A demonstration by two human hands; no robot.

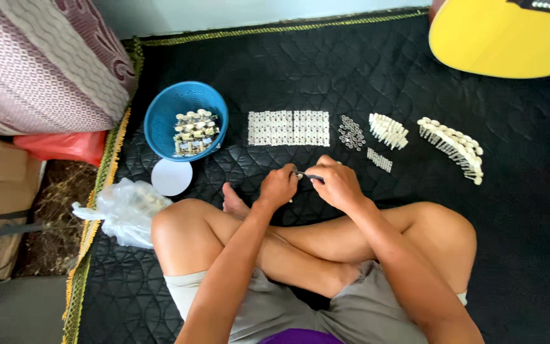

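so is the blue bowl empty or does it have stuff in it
Not empty: the blue bowl sits upright on the black mat, holding a heap of metal tuning pegs.

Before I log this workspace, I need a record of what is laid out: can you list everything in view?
quilted mat: one, black, gold-trimmed, under everything
bowl: one, blue, far left, holding metal parts with cream knobs
round lid: one, white, beside the bowl
plastic bag: one, clear, by the left knee
white part rows: two blocks, centre
small metal rings: a cluster, silvery, right of centre
cream pegs: two groups, right
guitar body: one, yellow, top right
cushion: one, pink-patterned, top left
left hand: pinching a small part
right hand: gripping a thin dark tool
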